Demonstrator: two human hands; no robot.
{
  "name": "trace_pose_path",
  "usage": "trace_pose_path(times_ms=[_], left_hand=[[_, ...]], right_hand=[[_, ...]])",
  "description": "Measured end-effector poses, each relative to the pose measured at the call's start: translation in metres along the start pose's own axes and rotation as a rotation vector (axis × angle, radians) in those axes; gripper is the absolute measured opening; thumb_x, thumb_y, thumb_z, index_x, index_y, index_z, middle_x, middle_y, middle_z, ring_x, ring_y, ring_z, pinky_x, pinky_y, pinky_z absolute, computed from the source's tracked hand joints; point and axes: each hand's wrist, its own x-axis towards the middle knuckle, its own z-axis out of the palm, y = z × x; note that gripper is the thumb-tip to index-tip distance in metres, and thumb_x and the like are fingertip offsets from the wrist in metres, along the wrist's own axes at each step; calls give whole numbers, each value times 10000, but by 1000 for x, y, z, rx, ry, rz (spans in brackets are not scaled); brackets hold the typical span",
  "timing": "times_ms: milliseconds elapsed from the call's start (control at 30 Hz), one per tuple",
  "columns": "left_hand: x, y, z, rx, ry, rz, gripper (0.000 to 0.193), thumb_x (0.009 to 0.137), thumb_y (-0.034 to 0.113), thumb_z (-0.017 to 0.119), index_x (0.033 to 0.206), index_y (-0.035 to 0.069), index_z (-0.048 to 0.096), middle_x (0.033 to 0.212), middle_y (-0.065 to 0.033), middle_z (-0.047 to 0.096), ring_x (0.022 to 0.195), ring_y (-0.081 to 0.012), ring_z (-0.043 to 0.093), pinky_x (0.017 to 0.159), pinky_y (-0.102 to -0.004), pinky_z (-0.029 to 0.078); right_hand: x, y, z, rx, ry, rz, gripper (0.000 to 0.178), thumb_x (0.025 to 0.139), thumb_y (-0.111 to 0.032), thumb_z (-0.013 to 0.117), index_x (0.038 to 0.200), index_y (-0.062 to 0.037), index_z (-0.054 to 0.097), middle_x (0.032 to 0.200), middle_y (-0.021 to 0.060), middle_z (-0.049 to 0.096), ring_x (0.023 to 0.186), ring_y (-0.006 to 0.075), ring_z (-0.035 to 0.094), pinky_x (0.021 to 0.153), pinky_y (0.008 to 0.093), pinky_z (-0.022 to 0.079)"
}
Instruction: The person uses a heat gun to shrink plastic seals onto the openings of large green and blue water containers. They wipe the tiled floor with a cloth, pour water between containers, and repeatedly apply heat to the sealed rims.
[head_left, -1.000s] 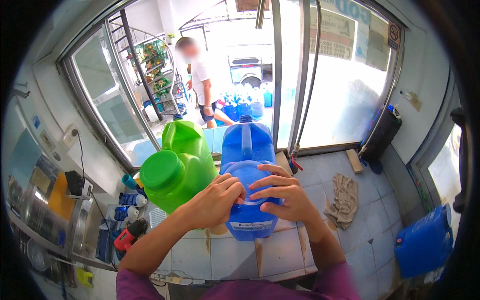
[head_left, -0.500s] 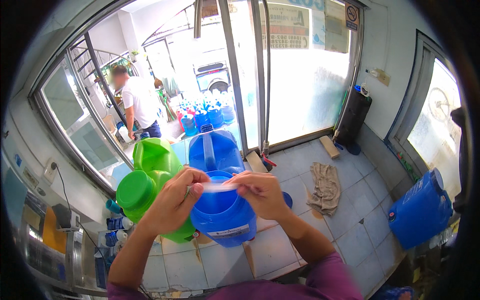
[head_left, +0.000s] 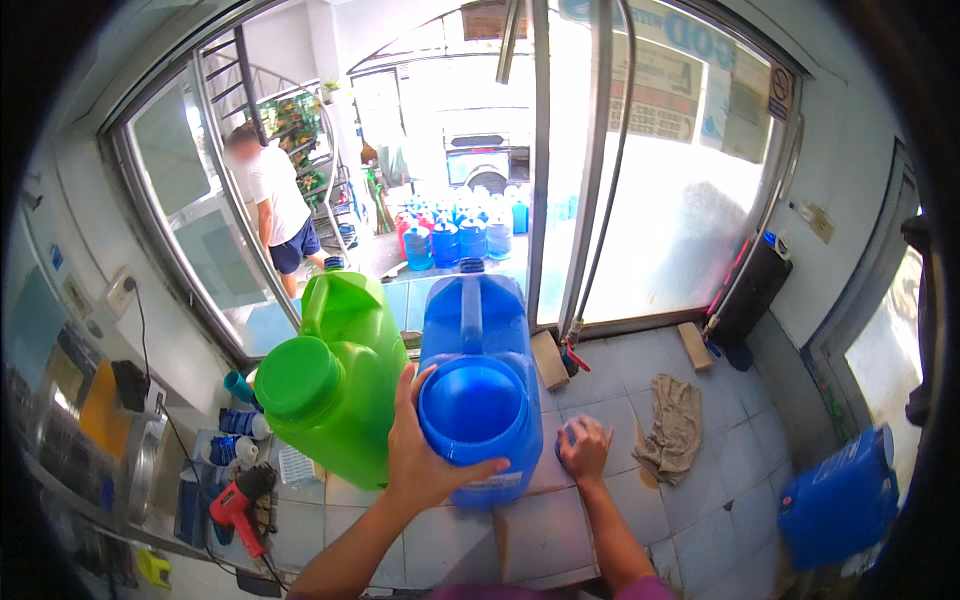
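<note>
"Where is the blue jug (head_left: pixel 478 400) in front of you?"
"Standing open-mouthed on your tiled counter (head_left: pixel 545 530), just right of the lidded green jug (head_left: pixel 355 395). Your left hand (head_left: pixel 425 468) clasps its neck, thumb across the front."
"And your other hand?"
"Your right hand (head_left: pixel 587 450) is blurred, beside the blue jug; something blue (head_left: pixel 567 434) shows at its fingers, but I can't tell whether they pinch it."
"Any writing before you?"
"A white label (head_left: pixel 497 482) near your thumb, print too small to read; farther off, a lettered poster (head_left: pixel 652 95) and a no-smoking sign (head_left: pixel 780 92)."
</note>
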Motion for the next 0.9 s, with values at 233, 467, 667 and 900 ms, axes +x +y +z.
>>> trace_pose_path(times_ms=[233,467,667,900], left_hand=[[55,-23,29,29,33,-18,1470,529,524,993,1565,-54,125,1447,-231,498,1295,-397,560,1091,-470,464],[60,-33,30,-3,45,-45,1503,500,492,1019,1571,-18,96,1460,-251,502,1338,-383,534,1140,-480,432],[65,-39,29,-91,33,-82,1547,465,412,1047,1578,-6,57,1450,-253,513,1334,-370,541,1145,-482,432],[71,-31,7,-91,-44,-119,1524,487,442,1032,1590,21,68,1462,-267,500,1327,-397,546,1133,-488,438]], right_hand=[[154,31,61,303,-156,597,440,945,-486,666,1057,-61,684,1096,246,705,1049,403,674,906,519,508],[181,23,51,368,-17,391,355,890,-345,739,1043,-38,646,996,200,750,942,379,730,843,483,552],[212,-31,47,286,12,330,418,889,-284,718,1153,-82,465,996,237,717,941,465,698,834,549,539],[189,-35,49,539,81,121,628,885,-200,746,1356,-60,356,1002,188,656,832,315,680,775,433,548]])
